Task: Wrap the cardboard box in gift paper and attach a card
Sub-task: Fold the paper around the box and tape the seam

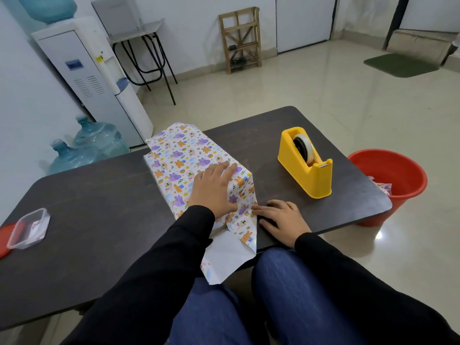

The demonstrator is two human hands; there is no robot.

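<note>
The box, covered in white gift paper [179, 158] with purple and orange cartoon animals, lies in the middle of the dark table [99, 195]. My left hand [214, 188] lies flat on its top near the near end, fingers straight. My right hand [281, 220] presses on the table beside the box's near right corner, fingertips touching the folded paper edge. A loose flap of paper [231, 255], white side up, hangs over the table's near edge. The cardboard itself is hidden under the paper.
A yellow tape dispenser [306, 163] stands on the table to the right. A clear plastic container [29, 227] with a red lid [3, 241] beside it sits at the left edge. A red bucket [393, 180] stands on the floor at right. Water bottles [84, 148] stand at left.
</note>
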